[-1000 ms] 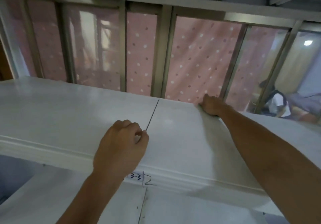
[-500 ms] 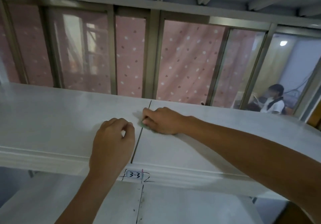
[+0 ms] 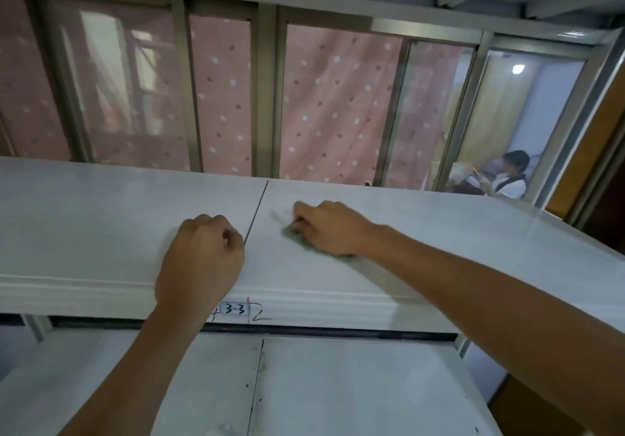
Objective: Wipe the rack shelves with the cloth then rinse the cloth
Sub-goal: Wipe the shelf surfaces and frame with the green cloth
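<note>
1. My left hand (image 3: 203, 259) is resting knuckles-up on the top shelf (image 3: 101, 219), fingers curling into a fist around nothing.
2. My right hand (image 3: 326, 229) is reaching forward, fingers bunching on the green cloth (image 3: 299, 242) beneath my palm and pressing it onto that shelf.

I count two sets of fingers: my left fingers (image 3: 216, 229) and my right fingers (image 3: 304, 214). One cloth (image 3: 297, 237) sits under the right ones. There are two shelves: one upper shelf (image 3: 101, 219) beneath my fingers, one lower shelf (image 3: 338, 385) below them. One label (image 3: 235, 309) hangs just below the left fingers. One person (image 3: 507, 178) sits well beyond the right fingers.
</note>
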